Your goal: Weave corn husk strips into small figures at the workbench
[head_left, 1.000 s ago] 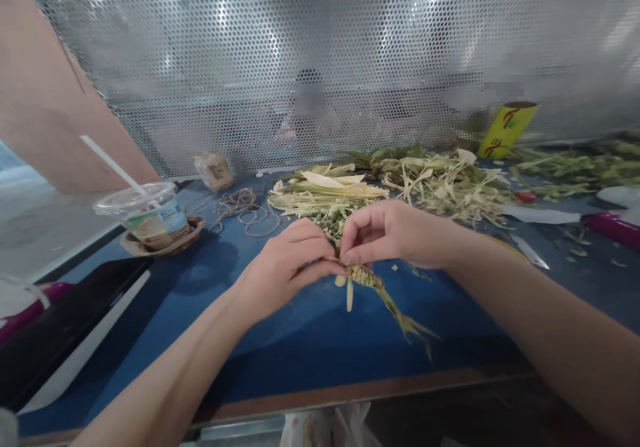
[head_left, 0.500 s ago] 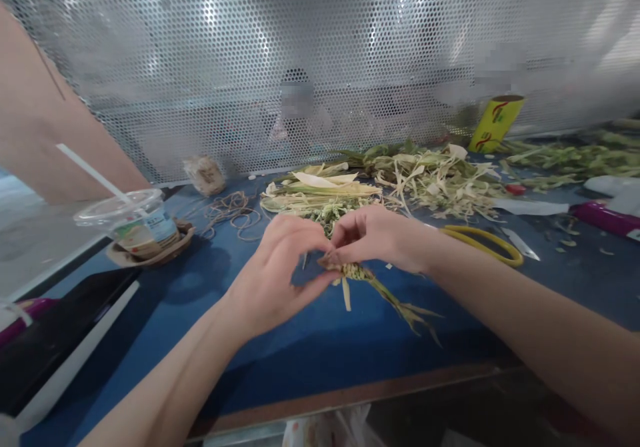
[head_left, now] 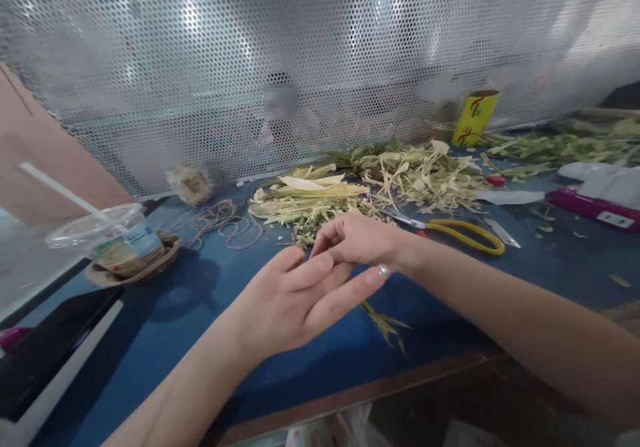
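Observation:
My left hand and my right hand meet above the blue table. The left hand's back faces up, its fingers bent across the small plant bundle and touching the right hand. My right hand's fingers curl down behind the left fingers, pinched around the bundle's upper part, which is hidden. Only the thin stem ends of the bundle stick out below the left hand. Dried pale leaves and small green buds lie just beyond the hands.
Yellow-handled scissors and a blade lie to the right, near a purple tool. A yellow tube stands behind leaf heaps. Twine and a plastic cup are at left. Perforated metal rises behind.
My left hand has turned over the bundle, covering most of it, with its fingers stretched further right. The view has shifted, and more of the scissors shows.

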The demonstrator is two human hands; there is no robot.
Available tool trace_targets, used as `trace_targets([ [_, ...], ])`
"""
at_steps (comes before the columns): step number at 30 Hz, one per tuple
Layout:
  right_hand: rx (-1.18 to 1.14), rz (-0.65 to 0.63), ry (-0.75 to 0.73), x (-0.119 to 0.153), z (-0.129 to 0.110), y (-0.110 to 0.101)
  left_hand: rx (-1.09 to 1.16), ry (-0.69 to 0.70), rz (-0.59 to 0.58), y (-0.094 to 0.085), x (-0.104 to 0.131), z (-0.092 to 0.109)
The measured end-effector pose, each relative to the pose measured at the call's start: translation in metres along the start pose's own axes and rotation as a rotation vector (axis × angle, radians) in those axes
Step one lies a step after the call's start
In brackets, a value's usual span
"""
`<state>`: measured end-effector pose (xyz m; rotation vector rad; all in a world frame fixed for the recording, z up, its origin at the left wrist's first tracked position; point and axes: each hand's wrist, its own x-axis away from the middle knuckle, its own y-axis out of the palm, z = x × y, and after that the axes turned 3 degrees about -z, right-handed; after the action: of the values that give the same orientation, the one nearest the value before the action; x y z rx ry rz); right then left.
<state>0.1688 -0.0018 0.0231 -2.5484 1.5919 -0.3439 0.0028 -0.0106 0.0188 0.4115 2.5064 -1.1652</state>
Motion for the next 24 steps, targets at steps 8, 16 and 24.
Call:
trace_targets([
  [8,-0.029,-0.007,0.008,0.000,0.001,-0.001,0.040,0.004,0.068,-0.002,-0.005,0.000],
  [16,-0.186,0.047,-0.079,-0.007,0.010,-0.008,0.228,-0.218,0.087,0.004,0.015,-0.004],
  [24,-0.122,0.045,-0.019,0.000,0.002,0.000,0.160,-0.076,0.046,0.002,0.003,-0.007],
])
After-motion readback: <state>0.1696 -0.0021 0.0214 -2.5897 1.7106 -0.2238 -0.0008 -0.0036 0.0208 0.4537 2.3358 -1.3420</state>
